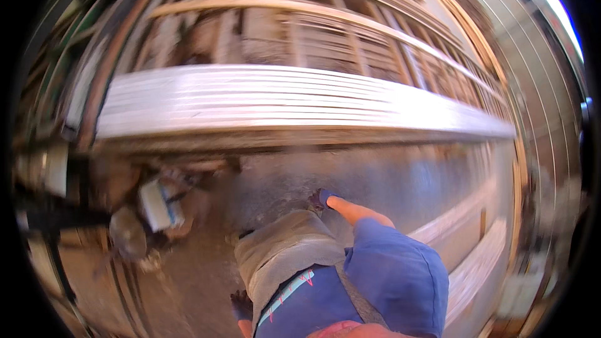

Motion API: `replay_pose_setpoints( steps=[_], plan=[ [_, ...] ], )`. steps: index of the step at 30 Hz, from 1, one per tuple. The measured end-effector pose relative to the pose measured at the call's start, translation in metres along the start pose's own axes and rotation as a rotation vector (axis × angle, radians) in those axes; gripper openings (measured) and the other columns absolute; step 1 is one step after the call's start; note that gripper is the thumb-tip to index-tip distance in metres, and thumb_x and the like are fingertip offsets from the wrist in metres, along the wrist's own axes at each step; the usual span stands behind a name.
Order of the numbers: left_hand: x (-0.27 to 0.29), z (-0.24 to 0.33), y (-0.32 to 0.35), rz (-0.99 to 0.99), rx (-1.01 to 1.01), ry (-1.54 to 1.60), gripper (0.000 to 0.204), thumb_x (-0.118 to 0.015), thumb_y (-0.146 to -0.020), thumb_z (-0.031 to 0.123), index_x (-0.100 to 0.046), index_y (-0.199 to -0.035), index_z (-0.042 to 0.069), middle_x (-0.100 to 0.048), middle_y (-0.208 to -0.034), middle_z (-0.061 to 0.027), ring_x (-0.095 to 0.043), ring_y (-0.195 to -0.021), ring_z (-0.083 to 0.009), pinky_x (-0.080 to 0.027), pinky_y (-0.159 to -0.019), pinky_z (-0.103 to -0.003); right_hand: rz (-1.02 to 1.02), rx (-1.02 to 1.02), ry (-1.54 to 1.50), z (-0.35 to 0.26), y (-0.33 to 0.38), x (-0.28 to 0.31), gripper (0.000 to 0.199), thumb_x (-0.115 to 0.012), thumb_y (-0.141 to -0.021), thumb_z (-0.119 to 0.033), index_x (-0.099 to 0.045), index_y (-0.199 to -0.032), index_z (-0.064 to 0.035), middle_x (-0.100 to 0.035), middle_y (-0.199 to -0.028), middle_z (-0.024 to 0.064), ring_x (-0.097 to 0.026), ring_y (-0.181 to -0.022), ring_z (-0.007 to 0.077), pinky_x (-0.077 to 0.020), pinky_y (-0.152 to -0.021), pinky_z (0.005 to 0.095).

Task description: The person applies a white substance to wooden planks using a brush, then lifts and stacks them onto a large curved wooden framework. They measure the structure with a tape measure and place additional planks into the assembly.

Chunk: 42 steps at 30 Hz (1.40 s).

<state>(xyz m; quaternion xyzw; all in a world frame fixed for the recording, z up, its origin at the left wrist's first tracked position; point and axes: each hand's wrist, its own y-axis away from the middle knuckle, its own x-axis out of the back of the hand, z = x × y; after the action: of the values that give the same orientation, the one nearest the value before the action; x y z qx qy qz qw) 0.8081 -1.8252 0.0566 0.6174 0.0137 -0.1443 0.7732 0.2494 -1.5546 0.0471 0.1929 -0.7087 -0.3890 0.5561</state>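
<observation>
My left hand (241, 304), in a dark glove, hangs low beside the grey-brown apron (289, 251). Its fingers look loose and apart, and nothing shows in them. My right hand (318, 199), also in a dark glove with a blue cuff, is held out past the apron's far edge, over the floor. Its fingers are small and blurred but seem loosely spread, with no object in them. Ahead of both hands, and touched by neither, lies a long row of white boards (282, 101) side by side on a wooden support.
Behind the white boards stands a slatted timber frame (291, 25) with stacked wood. To the left are a white and blue box (160, 205) and a rounded greyish object (128, 233). More pale boards (479, 263) lie at right, near a ribbed wall (532, 56).
</observation>
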Motion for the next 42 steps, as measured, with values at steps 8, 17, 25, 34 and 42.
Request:
replay_pose_setpoints(
  steps=[8,17,25,34,42],
  plan=[
    [-0.263,-0.015,-0.019,-0.127,-0.010,-0.673,0.057,-0.045,-0.097,0.053,-0.049,-0.135,0.010,-0.058,-0.126,-0.0127,-0.059,-0.109,-0.0306,-0.049,-0.091,-0.043,0.460,-0.772,-1.809,0.050,0.284,-0.173,0.025,-0.057,-0.089,-0.025,-0.072,-0.088,-0.0055,-0.072,-0.078,0.0084,-0.068,-0.063,0.0193,-0.0529,-0.056,0.0371],
    [-0.813,-0.234,0.269,-1.236,-0.397,-1.376,0.043,-0.056,-0.098,0.032,-0.059,-0.119,-0.006,-0.066,-0.104,-0.0167,-0.069,-0.088,-0.0286,-0.056,-0.080,-0.039,0.955,-0.641,-1.957,0.237,0.482,-0.217,0.036,-0.059,-0.089,-0.035,-0.065,-0.107,-0.0042,-0.067,-0.099,0.0178,-0.066,-0.091,0.0287,-0.0518,-0.079,0.0415],
    [-1.114,-0.468,0.372,-1.635,-0.614,-1.593,0.038,-0.056,-0.099,0.024,-0.058,-0.120,-0.007,-0.069,-0.102,-0.0144,-0.067,-0.096,-0.0207,-0.054,-0.086,-0.034,1.390,-0.755,-2.054,0.393,0.590,-0.470,0.035,-0.058,-0.097,-0.031,-0.062,-0.115,-0.0025,-0.066,-0.099,0.0103,-0.065,-0.086,0.0186,-0.0535,-0.076,0.0359],
    [-1.391,-0.767,0.388,-1.819,-1.320,-1.597,0.032,-0.068,-0.088,0.007,-0.063,-0.118,-0.001,-0.070,-0.110,-0.0149,-0.070,-0.093,-0.0195,-0.056,-0.080,-0.032,0.384,-2.056,-3.063,0.274,0.733,-0.759,0.023,-0.051,-0.094,-0.026,-0.063,-0.093,-0.0065,-0.070,-0.080,0.0166,-0.069,-0.063,0.0306,-0.0539,-0.055,0.0498],
    [-1.550,-0.951,0.368,-1.302,-1.767,-1.798,0.044,-0.068,-0.089,0.030,-0.061,-0.122,0.002,-0.068,-0.111,-0.0200,-0.071,-0.085,-0.0293,-0.056,-0.077,-0.038,0.617,-1.598,-2.535,0.543,0.916,-0.957,0.028,-0.048,-0.096,-0.025,-0.067,-0.086,-0.0066,-0.069,-0.076,0.0108,-0.064,-0.060,0.0197,-0.0496,-0.050,0.0350]
  ],
)
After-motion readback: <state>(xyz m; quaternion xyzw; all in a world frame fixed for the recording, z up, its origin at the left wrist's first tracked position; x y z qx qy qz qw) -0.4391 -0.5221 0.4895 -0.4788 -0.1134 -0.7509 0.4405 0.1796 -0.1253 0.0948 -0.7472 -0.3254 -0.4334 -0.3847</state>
